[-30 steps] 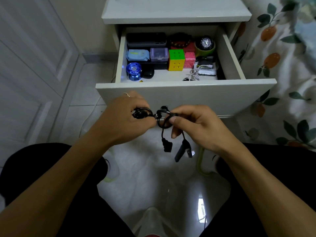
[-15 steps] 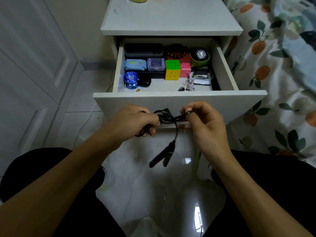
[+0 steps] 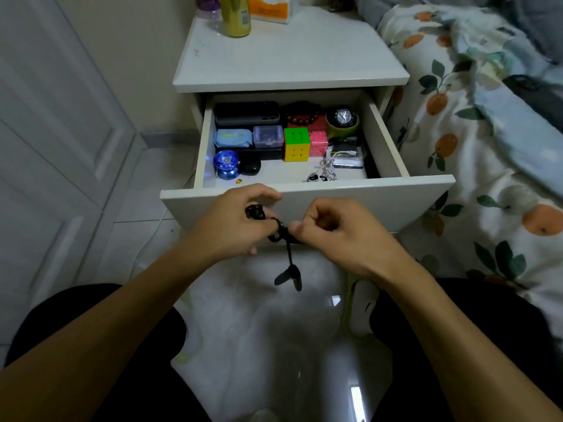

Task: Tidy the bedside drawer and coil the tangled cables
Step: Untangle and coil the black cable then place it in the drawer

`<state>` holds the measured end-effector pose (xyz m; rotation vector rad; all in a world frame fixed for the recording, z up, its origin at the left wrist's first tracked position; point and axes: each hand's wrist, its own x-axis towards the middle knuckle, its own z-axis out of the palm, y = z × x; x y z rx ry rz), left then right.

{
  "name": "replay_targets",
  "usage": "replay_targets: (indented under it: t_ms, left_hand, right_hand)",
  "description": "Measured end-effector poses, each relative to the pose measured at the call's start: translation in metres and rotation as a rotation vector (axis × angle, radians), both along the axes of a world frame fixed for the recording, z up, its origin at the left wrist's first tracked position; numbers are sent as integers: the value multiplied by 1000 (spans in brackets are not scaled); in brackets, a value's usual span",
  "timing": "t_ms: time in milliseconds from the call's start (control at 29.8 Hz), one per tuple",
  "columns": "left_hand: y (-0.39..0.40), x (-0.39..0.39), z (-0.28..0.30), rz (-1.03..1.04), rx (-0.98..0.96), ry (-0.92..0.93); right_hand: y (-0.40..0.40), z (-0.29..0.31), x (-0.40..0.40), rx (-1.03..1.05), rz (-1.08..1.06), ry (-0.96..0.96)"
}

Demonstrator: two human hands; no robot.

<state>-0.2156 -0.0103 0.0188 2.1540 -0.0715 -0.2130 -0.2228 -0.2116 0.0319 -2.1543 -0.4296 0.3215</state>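
Observation:
In front of the open white drawer [image 3: 380,194], both hands work a black cable [image 3: 281,231]. My left hand [image 3: 231,223] grips the coiled bundle of it. My right hand [image 3: 332,233] pinches the cable just right of the coil. A short length hangs down between the hands, ending in two black plugs [image 3: 289,277]. Inside the drawer lie a colour cube [image 3: 296,144], a blue yo-yo [image 3: 226,163], a tangled white cable [image 3: 327,169], a watch [image 3: 343,116] and small boxes.
The nightstand top [image 3: 289,56] carries bottles and an orange packet at the back. A bed with fruit-print bedding [image 3: 487,147] stands to the right. White closet doors [image 3: 54,132] are on the left. Glossy tiled floor [image 3: 259,345] lies between my knees.
The camera view has tilted up, showing the nightstand top. The hands have drawn closer together on the black cable, and the hanging end with its plugs is shorter than a second ago.

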Motion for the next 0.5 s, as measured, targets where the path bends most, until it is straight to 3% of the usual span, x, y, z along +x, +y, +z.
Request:
replay_targets:
  t_ms: [67,101,168,302,436,503]
  left_hand:
    - [-4,-2,1,-128,97,-74]
    - [-4,-2,3,-172,164,-94]
    - [1,1,9,-186,156,-41]
    - [23,6,27,-211,-79,130]
    - [23,12,33,-40,-187,110]
    - [15,18,33,64,-146,49]
  right_hand:
    - [2,4,8,-251,136,-72]
    - [2,6,10,-268,182,-84]
    - [1,11,12,-113,160,-29]
    - [-2,21,15,266,0,111]
    - [-1,24,25,176,-37,54]
    - [4,27,31,130,12,23]
